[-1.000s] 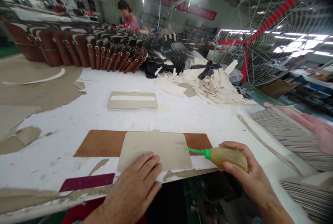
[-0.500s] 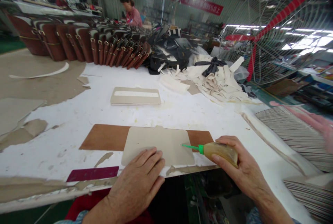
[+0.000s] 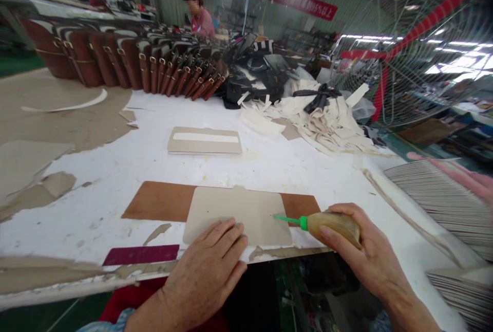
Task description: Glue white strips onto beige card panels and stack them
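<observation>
A beige panel (image 3: 246, 203) with rounded corners lies across a longer brown strip (image 3: 164, 201) near the table's front edge. Two small dark dots show on the panel. My left hand (image 3: 215, 260) rests flat on its lower left part, fingers stretched out. In my right hand (image 3: 365, 250) is an awl (image 3: 335, 226) with a yellowish-brown handle, a green collar and a thin green shaft. Its tip points left over the panel's right side, close to the right-hand dot. Whether the tip touches the surface I cannot tell.
Farther back lies a beige piece (image 3: 205, 148) with a white strip. A maroon strip (image 3: 141, 255) is at the front left. Brown buckled bags (image 3: 127, 62), pale scraps (image 3: 321, 121), a caged fan (image 3: 389, 54) and stacked sheets (image 3: 439, 203) surround the work; a person (image 3: 202, 21) is beyond.
The awl's tip has drawn slightly right, away from the right-hand dot on the panel. My left hand keeps its place on the panel. The whole view has shifted a little.
</observation>
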